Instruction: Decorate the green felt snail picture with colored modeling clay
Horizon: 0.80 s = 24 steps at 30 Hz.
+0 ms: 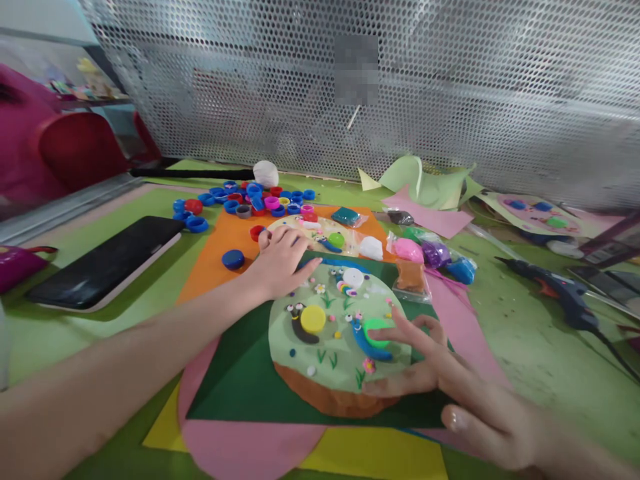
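Note:
A round pale-green clay picture [330, 347] with a brown lower edge lies on a dark green sheet [235, 380]. It carries a brown snail with a yellow cap [313, 320], a blue snail with a green cap [376, 333] and a smaller one with a white cap [353, 277]. My right hand [430, 360] is over the picture's right side, fingers spread, a fingertip on the green cap. My left hand [283, 260] rests at the upper left edge of the picture, fingers stretched out, near a second clay picture [345, 241] behind.
Several bottle caps [255, 200] are heaped at the back left. Bagged clay [413, 279] in several colours sits at the right, near a glue gun [555, 290]. A black phone [110, 260] lies left. A perforated metal panel [280, 87] stands behind the table.

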Each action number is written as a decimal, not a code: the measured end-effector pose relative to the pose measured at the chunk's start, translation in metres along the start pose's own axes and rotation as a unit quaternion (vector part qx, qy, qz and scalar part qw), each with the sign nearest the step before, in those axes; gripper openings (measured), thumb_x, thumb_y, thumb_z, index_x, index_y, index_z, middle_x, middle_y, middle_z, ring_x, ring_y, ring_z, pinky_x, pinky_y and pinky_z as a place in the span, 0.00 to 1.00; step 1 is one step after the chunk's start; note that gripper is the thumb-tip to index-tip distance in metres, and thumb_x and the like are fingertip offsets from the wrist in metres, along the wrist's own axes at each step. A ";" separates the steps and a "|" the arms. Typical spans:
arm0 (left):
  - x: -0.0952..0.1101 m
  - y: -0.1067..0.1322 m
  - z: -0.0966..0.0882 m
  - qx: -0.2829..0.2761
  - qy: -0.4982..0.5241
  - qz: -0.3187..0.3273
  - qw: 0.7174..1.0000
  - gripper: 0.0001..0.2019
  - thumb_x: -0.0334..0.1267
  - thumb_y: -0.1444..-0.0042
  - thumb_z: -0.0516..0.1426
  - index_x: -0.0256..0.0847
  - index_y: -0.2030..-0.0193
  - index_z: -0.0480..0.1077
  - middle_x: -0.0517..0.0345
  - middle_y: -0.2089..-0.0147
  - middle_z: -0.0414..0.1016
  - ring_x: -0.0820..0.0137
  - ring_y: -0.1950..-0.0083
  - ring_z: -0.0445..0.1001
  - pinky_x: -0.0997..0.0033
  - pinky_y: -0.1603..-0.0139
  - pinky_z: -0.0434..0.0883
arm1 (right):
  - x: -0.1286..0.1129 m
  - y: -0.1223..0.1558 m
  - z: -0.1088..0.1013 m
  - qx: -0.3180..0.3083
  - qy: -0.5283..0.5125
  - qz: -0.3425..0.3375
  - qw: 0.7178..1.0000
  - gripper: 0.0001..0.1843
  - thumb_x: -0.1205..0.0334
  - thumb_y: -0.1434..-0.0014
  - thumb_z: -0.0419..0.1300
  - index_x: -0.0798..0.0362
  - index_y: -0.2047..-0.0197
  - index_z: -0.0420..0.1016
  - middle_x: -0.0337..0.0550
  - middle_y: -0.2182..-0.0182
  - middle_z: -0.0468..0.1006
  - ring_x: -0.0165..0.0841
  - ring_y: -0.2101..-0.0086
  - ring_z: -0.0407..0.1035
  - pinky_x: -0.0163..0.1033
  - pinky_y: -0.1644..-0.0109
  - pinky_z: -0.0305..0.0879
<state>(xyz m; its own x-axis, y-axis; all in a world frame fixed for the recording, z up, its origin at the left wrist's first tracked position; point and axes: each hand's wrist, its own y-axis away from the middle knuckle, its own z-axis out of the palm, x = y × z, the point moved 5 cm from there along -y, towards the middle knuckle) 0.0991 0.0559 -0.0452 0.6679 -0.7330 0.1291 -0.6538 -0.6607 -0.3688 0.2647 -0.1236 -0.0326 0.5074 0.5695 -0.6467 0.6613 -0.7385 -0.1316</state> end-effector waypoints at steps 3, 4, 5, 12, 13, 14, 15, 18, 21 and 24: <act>0.000 0.000 0.000 0.000 0.001 0.002 1.000 0.14 0.46 0.40 0.47 0.39 0.58 0.66 0.45 0.53 0.67 0.54 0.47 0.59 0.49 0.50 0.54 | -0.001 -0.001 -0.001 0.012 0.014 -0.010 1.000 0.33 0.49 0.35 0.36 0.52 0.34 0.23 0.44 0.56 0.77 0.38 0.42 0.55 0.55 0.37 0.32; 0.000 0.000 0.000 0.001 0.002 0.002 1.000 0.14 0.45 0.40 0.47 0.39 0.58 0.66 0.45 0.53 0.67 0.54 0.47 0.59 0.49 0.50 0.54 | -0.001 -0.002 -0.001 0.013 0.020 -0.013 1.000 0.33 0.50 0.35 0.37 0.51 0.34 0.24 0.43 0.57 0.78 0.38 0.42 0.55 0.55 0.37 0.35; 0.000 0.000 0.000 0.002 0.002 0.002 1.000 0.14 0.45 0.40 0.47 0.39 0.58 0.66 0.45 0.53 0.67 0.54 0.47 0.59 0.48 0.50 0.54 | -0.002 -0.003 0.000 0.012 0.023 -0.016 1.000 0.32 0.50 0.35 0.37 0.51 0.34 0.24 0.43 0.57 0.78 0.37 0.42 0.55 0.54 0.37 0.37; 0.000 0.000 0.000 0.000 0.000 0.002 1.000 0.14 0.45 0.40 0.47 0.38 0.58 0.66 0.46 0.52 0.67 0.54 0.47 0.59 0.48 0.49 0.54 | 0.002 0.000 0.002 0.014 -0.053 0.029 0.998 0.34 0.49 0.35 0.38 0.48 0.34 0.23 0.42 0.55 0.76 0.36 0.42 0.55 0.53 0.38 0.41; 0.000 0.000 0.001 -0.001 0.000 0.002 1.000 0.14 0.46 0.40 0.47 0.38 0.58 0.66 0.45 0.52 0.67 0.54 0.47 0.59 0.49 0.49 0.54 | 0.003 0.001 0.002 0.017 -0.059 0.033 0.998 0.34 0.49 0.35 0.38 0.48 0.34 0.22 0.42 0.54 0.76 0.37 0.42 0.54 0.54 0.38 0.42; 0.000 0.000 0.001 -0.002 0.000 0.002 1.000 0.14 0.46 0.40 0.47 0.38 0.58 0.66 0.45 0.52 0.67 0.54 0.47 0.59 0.49 0.49 0.54 | 0.003 0.001 0.002 0.019 -0.059 0.032 0.998 0.34 0.49 0.35 0.38 0.48 0.34 0.22 0.43 0.54 0.76 0.37 0.42 0.54 0.54 0.38 0.43; 0.000 0.000 0.001 -0.002 -0.001 0.001 1.000 0.15 0.46 0.40 0.47 0.38 0.58 0.66 0.45 0.52 0.66 0.54 0.47 0.59 0.49 0.49 0.54 | 0.002 0.001 0.003 0.018 -0.053 0.030 0.998 0.34 0.49 0.35 0.38 0.48 0.34 0.22 0.43 0.54 0.76 0.37 0.41 0.54 0.54 0.39 0.43; -0.001 0.000 0.001 -0.002 -0.002 -0.001 1.000 0.14 0.46 0.40 0.47 0.39 0.58 0.66 0.46 0.52 0.67 0.54 0.47 0.59 0.48 0.48 0.53 | 0.002 0.000 0.004 0.013 -0.032 0.033 0.999 0.34 0.49 0.35 0.38 0.49 0.34 0.22 0.45 0.54 0.76 0.38 0.42 0.55 0.55 0.39 0.43; -0.001 0.000 0.002 -0.001 -0.002 -0.003 1.000 0.13 0.46 0.40 0.47 0.40 0.58 0.66 0.46 0.52 0.66 0.54 0.47 0.59 0.48 0.49 0.54 | 0.003 0.001 0.003 0.014 -0.031 0.030 0.999 0.34 0.50 0.35 0.39 0.49 0.34 0.22 0.44 0.55 0.77 0.38 0.42 0.55 0.54 0.39 0.45; -0.001 0.000 0.002 -0.003 0.000 -0.001 1.000 0.14 0.46 0.40 0.47 0.39 0.59 0.66 0.46 0.52 0.66 0.54 0.47 0.59 0.49 0.49 0.54 | 0.007 0.003 0.001 0.016 -0.038 0.028 0.999 0.36 0.50 0.35 0.40 0.50 0.34 0.20 0.44 0.53 0.76 0.39 0.41 0.54 0.55 0.39 0.45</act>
<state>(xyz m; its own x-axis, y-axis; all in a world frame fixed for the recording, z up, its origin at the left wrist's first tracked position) 0.0994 0.0570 -0.0468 0.6687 -0.7322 0.1292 -0.6550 -0.6624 -0.3638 0.2702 -0.1222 -0.0382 0.4984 0.4991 -0.7089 0.6147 -0.7800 -0.1169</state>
